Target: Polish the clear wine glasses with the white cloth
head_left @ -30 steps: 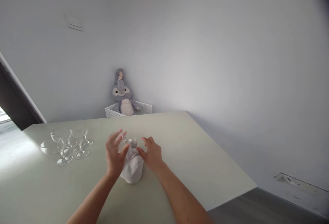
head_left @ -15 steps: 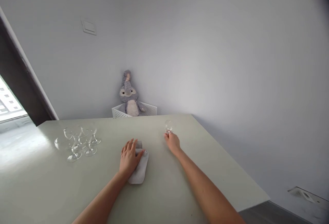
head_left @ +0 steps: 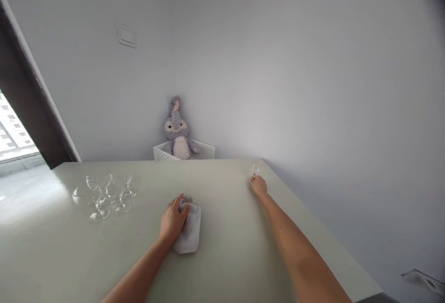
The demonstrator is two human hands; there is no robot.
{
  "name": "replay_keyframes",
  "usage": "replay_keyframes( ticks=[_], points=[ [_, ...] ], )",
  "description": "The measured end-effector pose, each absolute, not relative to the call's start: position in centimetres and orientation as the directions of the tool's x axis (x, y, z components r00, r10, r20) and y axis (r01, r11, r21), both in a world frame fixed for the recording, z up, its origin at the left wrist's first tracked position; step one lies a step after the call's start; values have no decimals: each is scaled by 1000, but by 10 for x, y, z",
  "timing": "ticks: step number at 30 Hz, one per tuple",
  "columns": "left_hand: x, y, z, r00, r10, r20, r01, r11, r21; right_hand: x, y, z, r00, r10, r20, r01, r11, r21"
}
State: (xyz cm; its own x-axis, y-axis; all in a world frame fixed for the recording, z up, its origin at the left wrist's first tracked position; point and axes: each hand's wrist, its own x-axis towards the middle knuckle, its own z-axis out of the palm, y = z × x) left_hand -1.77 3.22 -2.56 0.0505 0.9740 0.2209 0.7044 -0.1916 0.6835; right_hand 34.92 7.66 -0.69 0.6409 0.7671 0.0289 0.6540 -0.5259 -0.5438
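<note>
My left hand (head_left: 173, 219) rests on a folded pale grey cloth (head_left: 190, 233) in the middle of the table, its thumb and fingers closed on the cloth's left side. Farther off to the right, my right hand (head_left: 258, 185) holds a small clear glass (head_left: 256, 170) low down, near the table's back right corner. My fingers hide the lower part of that glass. Several clear stemmed glasses (head_left: 100, 214) stand upright in a group on the table's left side.
The pale table (head_left: 222, 266) reaches to the grey walls. Behind its back edge a plush toy (head_left: 181, 147) sits in a white perforated basket (head_left: 208, 151). A dark frame (head_left: 41, 108) and a window are at the left.
My right hand has moved right with the glass, towards the table's back right corner. My left hand's fingers have drawn in on the cloth, which is now more bunched.
</note>
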Motion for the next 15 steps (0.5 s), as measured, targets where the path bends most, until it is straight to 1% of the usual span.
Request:
replay_keyframes(
  ticks=[6,10,13,15],
  points=[
    [-18,34,-25,3,984,180,672,-136,728,360,80,-9,649,761,24,627,-516,-584],
    [-17,33,-23,-29,977,211,649,-142,748,361,63,-4,638,769,21,596,-477,-646],
    [-17,33,-24,-76,977,200,623,-110,774,357,42,4,668,742,57,556,-446,-702],
    [-17,33,-24,-106,979,175,560,-86,824,341,27,9,668,737,104,542,-385,-747]
  ],
)
